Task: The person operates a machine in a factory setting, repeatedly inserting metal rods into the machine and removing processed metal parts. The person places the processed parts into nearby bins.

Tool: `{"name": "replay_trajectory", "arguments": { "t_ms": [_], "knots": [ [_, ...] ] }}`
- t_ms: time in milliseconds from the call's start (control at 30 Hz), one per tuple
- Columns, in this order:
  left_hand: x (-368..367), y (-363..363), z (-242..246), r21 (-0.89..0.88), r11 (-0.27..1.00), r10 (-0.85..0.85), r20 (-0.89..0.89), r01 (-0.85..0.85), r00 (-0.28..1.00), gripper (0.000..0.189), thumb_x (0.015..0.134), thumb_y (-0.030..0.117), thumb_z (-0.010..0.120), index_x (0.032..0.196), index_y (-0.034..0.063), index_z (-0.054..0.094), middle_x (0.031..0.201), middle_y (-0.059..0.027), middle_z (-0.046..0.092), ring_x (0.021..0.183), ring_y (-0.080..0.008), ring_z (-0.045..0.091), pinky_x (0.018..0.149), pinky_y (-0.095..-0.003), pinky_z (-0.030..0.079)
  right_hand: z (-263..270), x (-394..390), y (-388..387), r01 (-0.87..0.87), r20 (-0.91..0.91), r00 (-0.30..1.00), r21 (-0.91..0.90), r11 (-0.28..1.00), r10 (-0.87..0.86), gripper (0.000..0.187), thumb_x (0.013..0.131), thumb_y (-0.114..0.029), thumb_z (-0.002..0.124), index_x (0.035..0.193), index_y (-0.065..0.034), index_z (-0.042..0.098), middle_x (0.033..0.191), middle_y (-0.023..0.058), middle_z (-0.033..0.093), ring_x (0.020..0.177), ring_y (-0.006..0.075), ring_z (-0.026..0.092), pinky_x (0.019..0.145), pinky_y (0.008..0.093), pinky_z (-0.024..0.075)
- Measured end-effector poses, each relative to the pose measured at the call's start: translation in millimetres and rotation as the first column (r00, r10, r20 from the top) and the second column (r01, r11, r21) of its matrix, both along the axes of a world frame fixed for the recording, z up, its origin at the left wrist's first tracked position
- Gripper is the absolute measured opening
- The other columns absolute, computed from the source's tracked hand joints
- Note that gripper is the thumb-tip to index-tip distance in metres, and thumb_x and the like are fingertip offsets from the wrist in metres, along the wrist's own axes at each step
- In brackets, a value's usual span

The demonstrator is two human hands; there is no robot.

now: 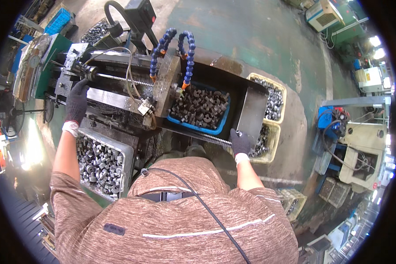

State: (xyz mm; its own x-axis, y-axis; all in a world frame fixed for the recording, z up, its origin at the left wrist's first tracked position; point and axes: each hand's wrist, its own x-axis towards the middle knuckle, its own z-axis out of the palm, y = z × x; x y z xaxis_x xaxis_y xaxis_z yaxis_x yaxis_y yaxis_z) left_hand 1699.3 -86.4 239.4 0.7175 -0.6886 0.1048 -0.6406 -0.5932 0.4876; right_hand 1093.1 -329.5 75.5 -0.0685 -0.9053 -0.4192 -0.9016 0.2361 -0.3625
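My left hand (77,100), in a dark knit glove, reaches up to the round metal chuck (91,73) on the machine's carriage; its fingertips are beside or on it, and whether they grip is unclear. From the chuck a spiral-fluted rod (125,80) runs to a metal block (166,85). My right hand (241,142), gloved too, is at the end of a second spiral-fluted rod (216,139) along the tray's near edge, its fingers closed around something mostly hidden. Between the hands, a blue crate (220,129) holds many dark metal parts.
A grey crate (128,158) of metal parts stands below my left arm. Two cream crates (281,95) of parts stand right of the machine's metal tray (252,105). Blue segmented coolant hoses (190,56) arch over the block. A thin hose (129,71) loops above the rod.
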Motion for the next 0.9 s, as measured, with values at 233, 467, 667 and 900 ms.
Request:
{"name": "replay_trajectory", "arguments": {
  "t_ms": [233,467,667,900],
  "knots": [
    [47.9,29.6,-4.7,0.105,0.989,-0.123,0.18,0.105,0.976,0.043,0.105,0.007,0.064,0.148,0.006,0.064,0.127,-0.0243,0.076,0.118,-0.0409,0.073,0.104,-0.0478,0.057,11.2,15.8,9.0,-0.096,0.339,0.938,0.053,0.994,0.073,0.059,0.091,-0.055,0.082,0.124,-0.0061,0.077,0.116,0.0185,0.08,0.109,0.0358,0.077,0.097,0.0456,0.0585],
    [-123.0,-14.4,2.7,-0.156,0.961,-0.233,-0.024,0.227,0.972,0.057,0.104,0.007,0.07,0.158,0.0044,0.052,0.158,-0.0179,0.058,0.145,-0.035,0.055,0.121,-0.0461,0.044,90.9,125.2,29.8,-0.487,0.483,0.763,-0.009,0.873,0.43,0.061,0.093,-0.054,0.082,0.131,-0.0069,0.074,0.121,0.0186,0.079,0.108,0.0371,0.077,0.095,0.0437,0.0601],
    [-276.2,-52.9,-16.2,-0.163,0.975,-0.164,-0.986,-0.15,0.004,0.059,0.108,0.014,0.065,0.163,0.0004,0.047,0.146,-0.0134,0.066,0.131,-0.0274,0.065,0.116,-0.0385,0.05,135.6,181.4,58.2,-0.674,0.716,0.384,-0.215,0.707,0.583,0.073,0.092,-0.049,0.083,0.15,-0.0093,0.063,0.118,0.0225,0.078,0.11,0.0379,0.078,0.094,0.0444,0.0616],
    [-249.0,-13.3,-33.9,-0.056,0.837,-0.245,-0.928,-0.545,-0.281,0.046,0.115,0.037,0.055,0.138,-0.0016,0.065,0.116,-0.0132,0.072,0.104,-0.0295,0.071,0.101,-0.0454,0.058,36.7,167.9,-6.0,-0.597,0.359,0.735,-0.058,0.8,0.575,0.084,0.095,-0.048,0.08,0.162,-0.0069,0.05,0.131,0.0233,0.075,0.121,0.0388,0.073,0.101,0.0486,0.0587]
  ]
}}
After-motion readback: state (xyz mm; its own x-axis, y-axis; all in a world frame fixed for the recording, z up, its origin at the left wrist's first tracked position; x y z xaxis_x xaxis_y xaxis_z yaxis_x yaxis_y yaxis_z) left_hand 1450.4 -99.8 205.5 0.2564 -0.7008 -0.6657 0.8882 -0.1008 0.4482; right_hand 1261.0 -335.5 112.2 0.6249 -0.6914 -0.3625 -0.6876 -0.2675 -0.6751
